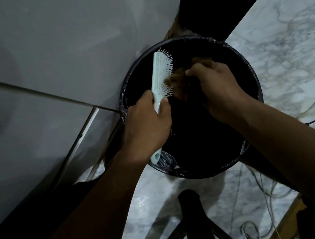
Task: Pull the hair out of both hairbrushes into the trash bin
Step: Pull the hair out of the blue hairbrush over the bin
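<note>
Above the lined bin [247, 75], left hand [147, 127] clasps hairbrush [159, 77]; right hand [215, 86] pinches hair [176, 83].

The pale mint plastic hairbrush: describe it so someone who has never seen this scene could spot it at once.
Find the round black trash bin lined with a dark plastic bag, standing on the marble floor. Over its left rim, the left hand grips the pale mint plastic hairbrush by its handle. It is the only light-coloured thing above the bin, with white bristles facing the brown hair clump pinched by the right hand.
</note>
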